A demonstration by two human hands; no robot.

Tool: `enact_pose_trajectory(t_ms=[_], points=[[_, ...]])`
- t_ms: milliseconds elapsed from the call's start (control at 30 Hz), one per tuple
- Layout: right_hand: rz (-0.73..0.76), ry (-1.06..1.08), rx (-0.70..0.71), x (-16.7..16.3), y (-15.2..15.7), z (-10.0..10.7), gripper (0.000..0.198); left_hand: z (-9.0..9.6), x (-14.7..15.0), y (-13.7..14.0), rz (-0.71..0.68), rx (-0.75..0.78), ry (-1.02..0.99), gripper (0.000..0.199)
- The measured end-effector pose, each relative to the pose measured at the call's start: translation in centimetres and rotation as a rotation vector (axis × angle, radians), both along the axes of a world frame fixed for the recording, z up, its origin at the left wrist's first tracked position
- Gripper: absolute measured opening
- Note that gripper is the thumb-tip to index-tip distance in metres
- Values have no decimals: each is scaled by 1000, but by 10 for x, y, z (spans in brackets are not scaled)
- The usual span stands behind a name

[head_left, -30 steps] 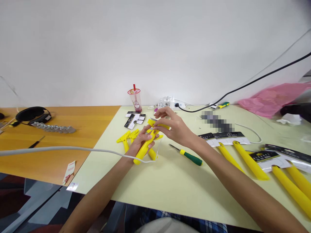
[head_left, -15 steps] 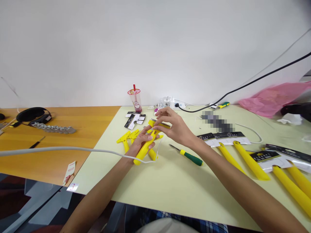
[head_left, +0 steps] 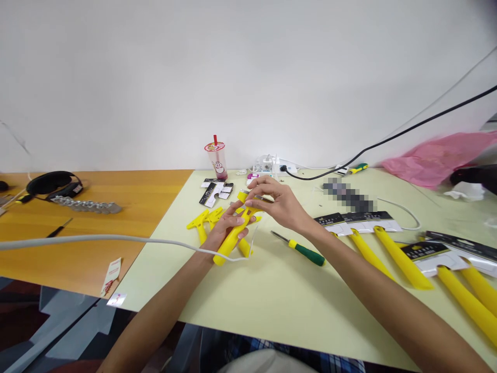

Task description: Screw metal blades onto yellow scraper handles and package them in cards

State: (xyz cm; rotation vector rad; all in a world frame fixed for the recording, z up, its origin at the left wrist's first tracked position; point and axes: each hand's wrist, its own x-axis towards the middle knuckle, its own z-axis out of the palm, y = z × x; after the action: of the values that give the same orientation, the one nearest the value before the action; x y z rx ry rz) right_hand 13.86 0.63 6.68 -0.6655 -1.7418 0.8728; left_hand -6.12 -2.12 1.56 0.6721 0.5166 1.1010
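Note:
A yellow scraper (head_left: 230, 242) with a T-shaped head and a metal strip along its top is tilted above the table. Around its neck and upper handle my left hand (head_left: 225, 226) is closed. My right hand (head_left: 277, 199) bends over the scraper's head from the right, thumb and fingers pinching its edge; the fingers partly hide the blade. More yellow scrapers (head_left: 198, 225) lie on the table behind my left hand. To the right rests a screwdriver (head_left: 306, 254) with a green and yellow handle, touched by neither hand.
A drink cup (head_left: 216, 160) with a straw stands near the wall, beside black-and-white cards (head_left: 212, 194). Packaged yellow scrapers (head_left: 404, 259) lie at the right. A grey cable (head_left: 116, 238) crosses in front of my left wrist. A power strip (head_left: 267, 165) sits at the back.
My right hand has dropped slightly, and its raised fingers have come down closer to the scraper's head. My left hand keeps its hold almost unmoved.

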Motion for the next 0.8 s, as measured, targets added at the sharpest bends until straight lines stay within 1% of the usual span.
enact_pose_trajectory(t_ms=[233, 433, 633, 700, 800], points=[[11, -18, -5, 2, 2, 1, 17, 0, 0, 1, -23, -1, 1, 52], [-41, -104, 76, 6, 1, 4, 8, 2, 0, -1, -13, -24, 4, 52], [-83, -150, 102, 4, -2, 7, 21, 2, 0, -1, -10, -26, 12, 49], [-88, -142, 82, 4, -2, 6, 25, 0, 0, 0, -9, -23, 18, 50], [-91, -113, 14, 3, 0, 5, 30, -3, -1, 2, -9, -19, 30, 52]])
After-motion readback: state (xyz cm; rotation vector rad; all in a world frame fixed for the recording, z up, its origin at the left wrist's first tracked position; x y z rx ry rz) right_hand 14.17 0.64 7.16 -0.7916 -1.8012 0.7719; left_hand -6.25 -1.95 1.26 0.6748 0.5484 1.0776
